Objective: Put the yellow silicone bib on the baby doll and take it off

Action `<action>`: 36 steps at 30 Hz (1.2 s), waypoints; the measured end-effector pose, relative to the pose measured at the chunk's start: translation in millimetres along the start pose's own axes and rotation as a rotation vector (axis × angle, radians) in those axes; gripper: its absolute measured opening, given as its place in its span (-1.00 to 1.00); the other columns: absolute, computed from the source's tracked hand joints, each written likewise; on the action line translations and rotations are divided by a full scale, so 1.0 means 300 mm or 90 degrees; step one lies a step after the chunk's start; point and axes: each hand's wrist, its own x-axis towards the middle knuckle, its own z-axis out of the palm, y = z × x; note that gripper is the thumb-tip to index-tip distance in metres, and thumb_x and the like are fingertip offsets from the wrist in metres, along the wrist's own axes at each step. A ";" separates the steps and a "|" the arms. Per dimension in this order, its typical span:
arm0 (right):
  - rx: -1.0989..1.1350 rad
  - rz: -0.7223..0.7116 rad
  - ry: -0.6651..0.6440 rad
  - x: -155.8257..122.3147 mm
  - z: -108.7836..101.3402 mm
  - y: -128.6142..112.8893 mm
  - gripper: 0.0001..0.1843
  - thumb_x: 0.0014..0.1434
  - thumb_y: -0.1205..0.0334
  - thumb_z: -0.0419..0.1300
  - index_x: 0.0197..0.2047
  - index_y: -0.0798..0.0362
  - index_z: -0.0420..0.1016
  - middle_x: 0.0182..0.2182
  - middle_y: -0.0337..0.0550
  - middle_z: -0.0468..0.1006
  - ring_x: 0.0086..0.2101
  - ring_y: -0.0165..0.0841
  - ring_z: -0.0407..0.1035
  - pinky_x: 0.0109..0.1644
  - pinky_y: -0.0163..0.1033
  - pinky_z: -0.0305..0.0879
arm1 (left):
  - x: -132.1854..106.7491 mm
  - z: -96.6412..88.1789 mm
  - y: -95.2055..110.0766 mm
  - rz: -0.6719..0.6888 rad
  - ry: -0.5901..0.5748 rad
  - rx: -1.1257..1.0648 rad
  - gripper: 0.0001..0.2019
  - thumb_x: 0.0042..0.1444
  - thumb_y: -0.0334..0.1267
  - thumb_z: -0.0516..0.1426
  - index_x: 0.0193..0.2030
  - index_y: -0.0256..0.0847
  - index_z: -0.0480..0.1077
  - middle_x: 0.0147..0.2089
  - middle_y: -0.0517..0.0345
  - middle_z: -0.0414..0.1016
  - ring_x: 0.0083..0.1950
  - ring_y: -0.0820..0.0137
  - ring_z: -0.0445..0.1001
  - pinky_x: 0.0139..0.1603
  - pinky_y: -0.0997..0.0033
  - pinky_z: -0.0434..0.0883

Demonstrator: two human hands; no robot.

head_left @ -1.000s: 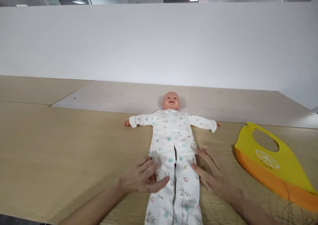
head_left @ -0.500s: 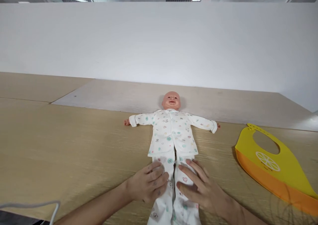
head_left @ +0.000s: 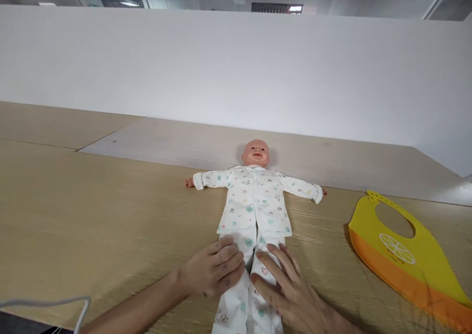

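Note:
A baby doll [head_left: 255,196] in white printed pyjamas lies on its back on the wooden table [head_left: 92,216], arms spread, head toward the white wall. My left hand [head_left: 214,271] rests on the doll's left trouser leg, fingers curled loosely over the cloth. My right hand [head_left: 285,287] lies flat on the other trouser leg, fingers stretched out and together. Both hands sit just below the hem of the pyjama top and press on the fabric without gripping it.
A yellow and orange silicone bib [head_left: 409,250] lies on the table at the right. A white cable [head_left: 47,304] loops at the lower left edge. A white partition wall [head_left: 236,69] stands behind the table.
Both hands have moved inward from beside the doll's hips onto its trouser legs. The view has shifted slightly and the cable has come into sight.

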 end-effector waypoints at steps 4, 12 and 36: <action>-0.001 -0.011 0.018 0.017 -0.010 0.004 -0.62 0.13 0.03 0.10 0.03 -0.22 0.44 0.16 -0.27 0.32 0.19 -0.07 0.16 0.26 0.16 0.17 | -0.018 -0.002 -0.010 0.004 -0.019 0.035 -0.75 0.17 -0.33 0.06 -0.03 -0.19 0.45 0.00 0.04 0.48 0.07 0.30 0.38 0.27 0.20 0.26; 0.082 -0.006 -0.012 0.008 -0.012 0.010 -0.67 0.14 0.27 0.15 0.00 -0.08 0.46 0.00 -0.17 0.40 0.10 -0.10 0.18 0.35 0.24 -0.17 | -0.046 0.016 -0.077 -0.160 0.007 -0.005 -0.58 0.20 -0.46 -0.04 0.20 -0.21 0.20 -0.01 -0.07 0.46 0.10 0.25 0.36 0.13 0.14 0.38; 0.256 0.138 0.068 -0.015 -0.088 0.106 -0.75 0.09 0.55 0.00 -0.20 0.08 0.32 -0.30 -0.08 0.41 -0.27 -0.35 0.34 -0.24 -0.22 0.40 | -0.027 0.025 -0.100 -0.253 0.076 -0.135 -0.73 0.08 -0.53 0.00 -0.09 -0.23 0.31 -0.24 0.05 0.43 -0.23 0.36 0.35 -0.17 0.31 0.37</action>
